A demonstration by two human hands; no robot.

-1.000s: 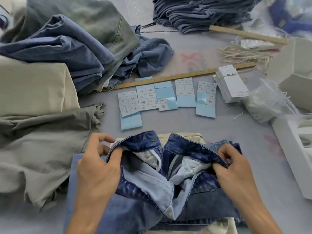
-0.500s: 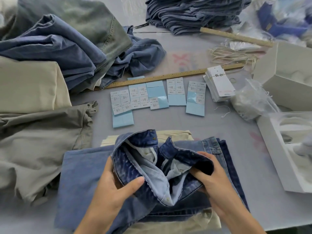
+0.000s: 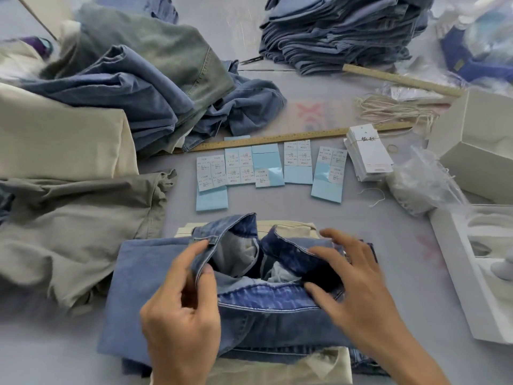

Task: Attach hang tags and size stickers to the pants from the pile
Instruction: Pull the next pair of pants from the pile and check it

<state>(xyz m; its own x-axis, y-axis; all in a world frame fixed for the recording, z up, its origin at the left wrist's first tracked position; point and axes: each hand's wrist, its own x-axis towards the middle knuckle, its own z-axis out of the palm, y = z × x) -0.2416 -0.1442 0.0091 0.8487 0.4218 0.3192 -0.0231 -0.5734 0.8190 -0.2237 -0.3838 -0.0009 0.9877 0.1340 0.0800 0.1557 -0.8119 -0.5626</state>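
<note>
Where jeans (image 3: 249, 273) gape, two hands (image 3: 277, 298).

Two hands (image 3: 180, 323) (image 3: 358, 295), two rulers (image 3: 291, 138) (image 3: 399, 80), five blue sticker sheets (image 3: 212, 198) (image 3: 238, 169) (image 3: 268, 168) (image 3: 298, 173) (image 3: 327, 188), one stack of hang tags (image 3: 370, 154), two white boxes (image 3: 477, 151) (image 3: 466, 273) on one bench (image 3: 277, 201)

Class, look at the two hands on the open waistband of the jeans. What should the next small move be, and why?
Probably the right hand should lift off and reach for a sheet of size stickers. The left hand already pinches the waistband of the jeans open, the right hand's fingers are spread loosely over the other side, and no sticker or hang tag is in either hand yet.
</note>
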